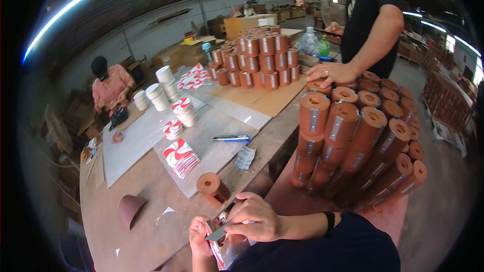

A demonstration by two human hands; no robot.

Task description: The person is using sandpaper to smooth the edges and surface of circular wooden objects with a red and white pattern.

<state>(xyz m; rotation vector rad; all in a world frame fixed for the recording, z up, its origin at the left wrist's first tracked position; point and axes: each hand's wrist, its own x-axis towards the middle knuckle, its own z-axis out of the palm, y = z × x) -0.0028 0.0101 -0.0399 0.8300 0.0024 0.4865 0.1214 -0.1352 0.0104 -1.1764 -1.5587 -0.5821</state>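
Near the lower edge, my left hand (198,235) grips a round red-and-white swirl disc (218,256) by its rim, tilted on edge. My right hand (256,217) pinches a flat grey piece with a straight edge (217,233), held against the disc's upper side. Whether that piece is a scraper or a sheet, I cannot tell. Just beyond my hands a brown cylinder (210,186) with a hole in its end stands on the table. Farther off lie a stack of square swirl-printed sheets (180,157) and a blue utility knife (231,138).
Brown cylinders with metal strips (343,126) are piled at right, another person's hand (333,73) resting on them. More cylinders (262,63) stand at the back. Stacks of white discs (157,96), a brown cup-shaped piece (131,210) and a printed scrap (245,157) are on the table. Another person (112,86) sits far left.
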